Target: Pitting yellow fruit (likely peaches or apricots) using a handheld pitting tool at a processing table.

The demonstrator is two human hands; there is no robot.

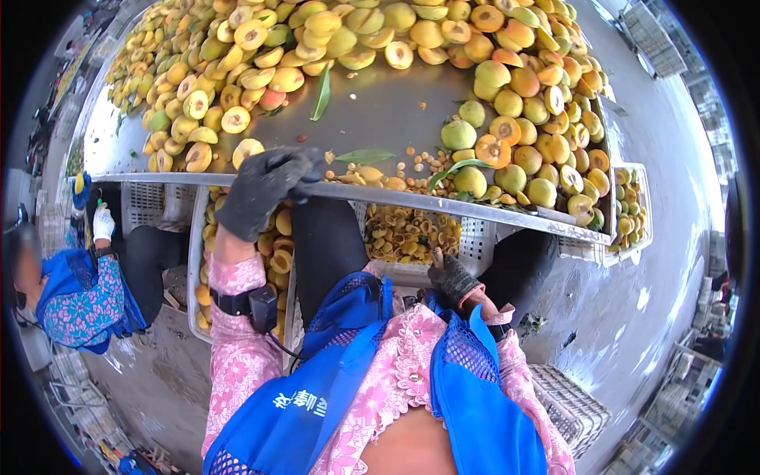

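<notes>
My left hand [267, 187], in a dark work glove, is over the front rim [386, 199] of a metal table. Its fingers are bent, and whether they pinch anything is hidden. Just beyond the knuckles lies a cut peach half [246, 151]. Low between my knees, my gloved right hand [456, 281] grips a short wooden handle [438, 258]; the rest of that tool cannot be made out. Below the rim, a crate [478, 237] holds hollow fruit scraps [409, 234]. Whole green-yellow peaches [525, 160] and halved ones [249, 34] are heaped on the table.
Loose pits [424, 160] and green leaves [365, 156] lie near the table's front edge. Crates of peaches stand at my left [199, 279] and beyond the right corner [632, 208]. A co-worker [89, 291] sits at the left. An upturned crate [567, 404] is behind my right arm.
</notes>
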